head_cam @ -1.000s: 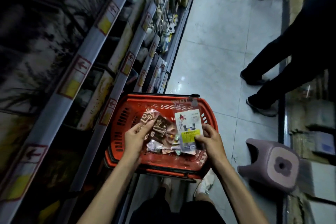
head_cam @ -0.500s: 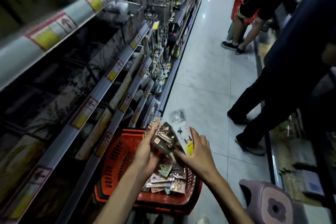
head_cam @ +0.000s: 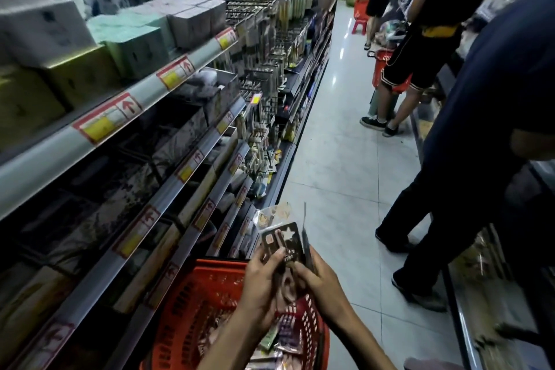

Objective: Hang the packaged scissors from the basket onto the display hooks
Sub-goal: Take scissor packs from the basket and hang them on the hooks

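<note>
Packaged scissors (head_cam: 280, 242) gripped by left hand (head_cam: 259, 288) and right hand (head_cam: 322, 282) above the basket (head_cam: 192, 306).

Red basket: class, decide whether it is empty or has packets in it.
Not empty. Several packets lie inside the red basket, below the packaged scissors that the left hand and right hand hold.

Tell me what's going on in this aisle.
A person stands over a red shopping basket by the shelves, sorting packaged goods. The left hand grips a dark pack, the right hand holds a second pack seen edge-on, both raised above the basket. More packs lie in the basket. The display hooks sit further down the aisle on the left; nothing in the hands is hung yet.
</note>
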Motion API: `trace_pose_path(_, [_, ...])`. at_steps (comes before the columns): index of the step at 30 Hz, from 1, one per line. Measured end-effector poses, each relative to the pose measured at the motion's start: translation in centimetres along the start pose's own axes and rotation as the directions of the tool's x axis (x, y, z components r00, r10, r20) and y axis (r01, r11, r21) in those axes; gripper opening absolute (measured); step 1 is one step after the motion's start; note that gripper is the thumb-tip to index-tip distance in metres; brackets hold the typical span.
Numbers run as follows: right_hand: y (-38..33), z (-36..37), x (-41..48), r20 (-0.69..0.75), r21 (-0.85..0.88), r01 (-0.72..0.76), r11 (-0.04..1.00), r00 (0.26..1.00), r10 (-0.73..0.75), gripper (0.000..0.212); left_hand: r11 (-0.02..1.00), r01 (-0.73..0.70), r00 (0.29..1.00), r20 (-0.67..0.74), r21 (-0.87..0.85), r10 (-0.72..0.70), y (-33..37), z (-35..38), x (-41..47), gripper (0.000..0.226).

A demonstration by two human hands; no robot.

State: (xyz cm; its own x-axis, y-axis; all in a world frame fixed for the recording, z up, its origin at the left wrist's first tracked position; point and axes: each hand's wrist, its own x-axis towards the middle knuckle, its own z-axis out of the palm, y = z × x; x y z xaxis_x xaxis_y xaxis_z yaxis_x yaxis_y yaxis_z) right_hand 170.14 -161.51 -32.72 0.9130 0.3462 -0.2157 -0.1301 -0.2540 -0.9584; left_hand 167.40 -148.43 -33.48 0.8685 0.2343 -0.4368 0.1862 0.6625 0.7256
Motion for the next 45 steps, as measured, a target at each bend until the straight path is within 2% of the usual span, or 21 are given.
trace_pose_path(5, [-0.8,-3.6,0.5,-0.089,0.161,-0.058,0.985,0.993,0.073,0.029,0.997,-0.028,0.998,-0.047,0.07,0.032,0.3,0.0,0.6,0.04])
trace_pose_path(7, [-1.2,-5.5,0.4,-0.118,0.174,-0.042,0.984,0.991,0.063,0.024,0.993,-0.027,0.999,-0.041,0.117,0.032,0.6,0.5,0.8,0.042])
trace_pose_path(10, [-1.9,-7.9,0.1,-0.174,0.212,-0.008,0.977,0.984,0.046,0.018,0.966,-0.095,0.994,-0.031,0.24,0.106,1.2,1.9,0.9,0.047])
trace_pose_path(13, [-2.3,-10.3,-0.7,-0.226,0.27,0.015,0.963,0.973,0.048,0.017,0.851,-0.195,0.973,-0.014,0.487,0.232,1.2,3.5,1.0,0.044])
trace_pose_path(16, [-2.2,-12.6,-1.9,-0.226,0.338,0.049,0.94,0.974,0.03,0.026,0.724,-0.282,0.951,0.087,0.629,0.295,0.2,5.7,0.4,0.058])
trace_pose_path(20, [-1.6,-15.0,-3.9,-0.213,0.402,0.055,0.914,0.976,0.035,0.031,0.622,-0.394,0.917,0.241,0.676,0.319,-1.3,10.4,-1.7,0.038])
trace_pose_path(22, [-1.2,-16.1,-5.2,-0.266,0.406,0.075,0.911,0.963,0.039,0.024,0.652,-0.376,0.927,0.262,0.658,0.27,-2.1,12.7,-2.6,0.038])
trace_pose_path(25, [-0.6,-17.3,-7.4,-0.387,0.38,0.111,0.918,0.921,0.049,0.015,0.743,-0.349,0.927,0.328,0.57,0.183,-3.6,15.1,-4.0,0.016])
trace_pose_path(28, [-0.3,-18.3,-10.4,-0.514,0.304,0.145,0.941,0.857,0.034,0.013,0.716,-0.401,0.887,0.439,0.571,0.146,-5.2,16.5,-5.5,0.007])
trace_pose_path(30, [-0.3,-18.7,-12.8,-0.609,0.281,0.17,0.945,0.792,0.038,0.012,0.694,-0.439,0.841,0.532,0.57,0.095,-6.2,17.3,-6.4,0.01])
trace_pose_path(32, [0.1,-18.7,-15.3,-0.717,0.277,0.197,0.94,0.694,0.065,0.014,0.7,-0.453,0.781,0.624,0.552,0.013,-7.4,17.8,-7.1,0.008])
trace_pose_path(34, [0.8,-18.1,-18.0,-0.809,0.295,0.216,0.931,0.575,0.123,0.029,0.7,-0.479,0.708,0.704,0.53,-0.048,-8.5,18.0,-8.0,0.012])
trace_pose_path(35, [1.3,-17.9,-19.6,-0.84,0.318,0.219,0.922,0.516,0.167,0.036,0.714,-0.479,0.661,0.745,0.511,-0.091,-9.1,18.0,-8.7,0.019])
trace_pose_path(37, [2.1,-17.1,-23.6,-0.889,0.35,0.251,0.902,0.393,0.236,0.026,0.733,-0.467,0.568,0.803,0.494,-0.18,-10.4,17.8,-10.3,0.041])
trace_pose_path(39, [2.6,-15.8,-27.8,-0.915,0.363,0.285,0.887,0.289,0.281,0.016,0.73,-0.441,0.511,0.815,0.522,-0.274,-11.6,17.5,-12.1,0.065])
trace_pose_path(41, [3.2,-14.5,-32.6,-0.935,0.353,0.297,0.887,0.132,0.328,0.02,0.734,-0.389,0.459,0.807,0.557,-0.37,-13.0,17.4,-14.5,0.08])
trace_pose_path(43, [3.7,-13.0,-37.3,-0.944,0.313,0.296,0.902,-0.001,0.329,0.028,0.745,-0.338,0.402,0.804,0.575,-0.438,-14.1,17.4,-17.4,0.074])
trace_pose_path(45, [4.1,-11.2,-42.5,-0.931,0.287,0.286,0.914,-0.139,0.336,0.038,0.735,-0.258,0.362,0.768,0.627,-0.528,-15.6,17.5,-20.8,0.056])
